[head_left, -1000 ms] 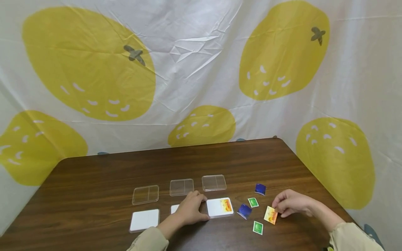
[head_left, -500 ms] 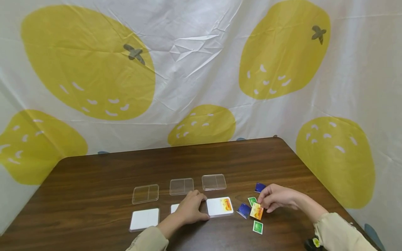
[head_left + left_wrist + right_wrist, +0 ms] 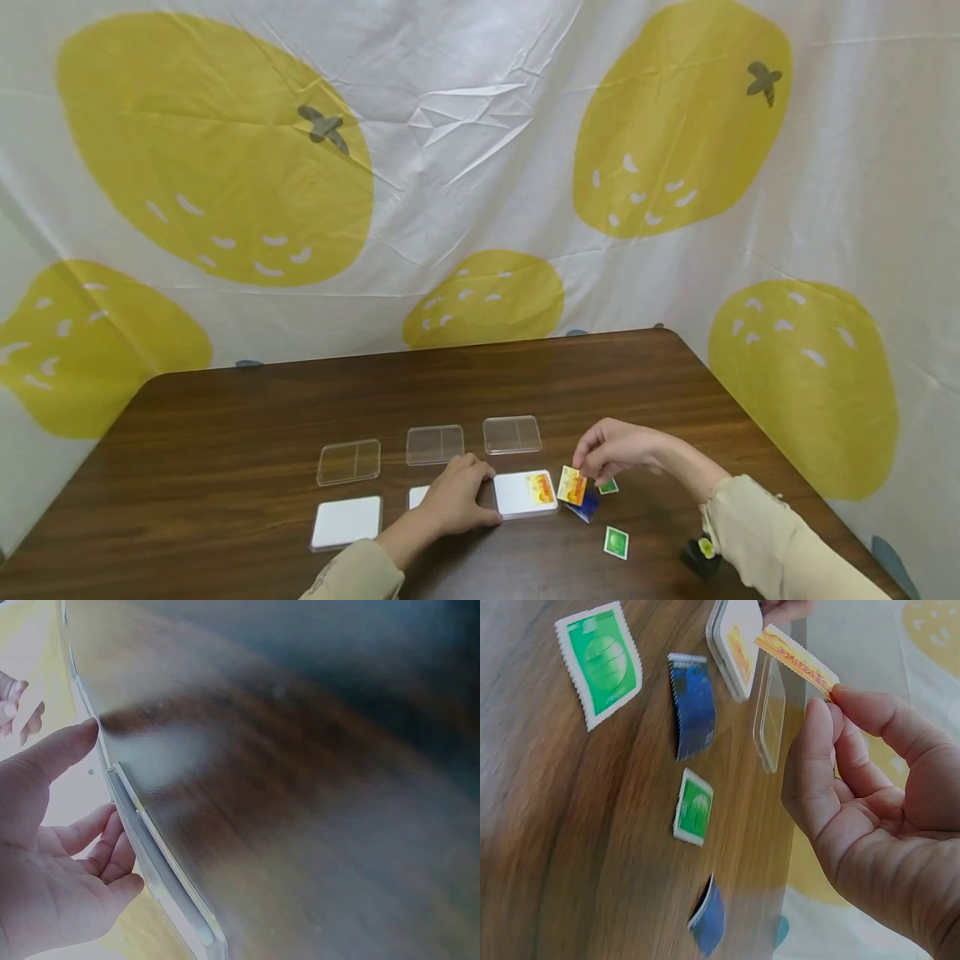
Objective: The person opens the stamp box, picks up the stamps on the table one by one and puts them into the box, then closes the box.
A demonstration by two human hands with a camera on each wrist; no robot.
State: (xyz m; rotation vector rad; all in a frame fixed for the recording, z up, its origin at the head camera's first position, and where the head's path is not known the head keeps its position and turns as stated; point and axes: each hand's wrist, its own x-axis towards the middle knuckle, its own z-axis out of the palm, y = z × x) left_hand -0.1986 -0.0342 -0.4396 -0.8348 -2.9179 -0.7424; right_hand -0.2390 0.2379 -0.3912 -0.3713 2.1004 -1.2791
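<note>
My right hand point(image 3: 621, 448) pinches an orange-and-yellow postage stamp point(image 3: 570, 487) between thumb and fingertips, beside the right end of a flat clear case with a white insert point(image 3: 516, 497). A matching orange stamp point(image 3: 540, 489) lies on that insert's right half. In the right wrist view, the held stamp point(image 3: 799, 657) is tilted, its perforated edge showing. My left hand point(image 3: 453, 498) rests at the case's left side, fingers and thumb spread, fingertip and thumb tip right at its corners. Beneath the left hand, the middle case point(image 3: 416, 497) is mostly hidden.
Two green stamps point(image 3: 694, 807) and two blue stamps point(image 3: 693, 705) lie on the brown table point(image 3: 247, 467) at right. A third white-filled case point(image 3: 347, 523) sits far left. Clear lids point(image 3: 510, 435) stand in a row behind the cases. A lemon-print curtain point(image 3: 480, 167) hangs behind.
My right hand has moved left and a little away from me, carrying the orange stamp from beyond the loose stamps to the case's right edge. The left hand has stayed put.
</note>
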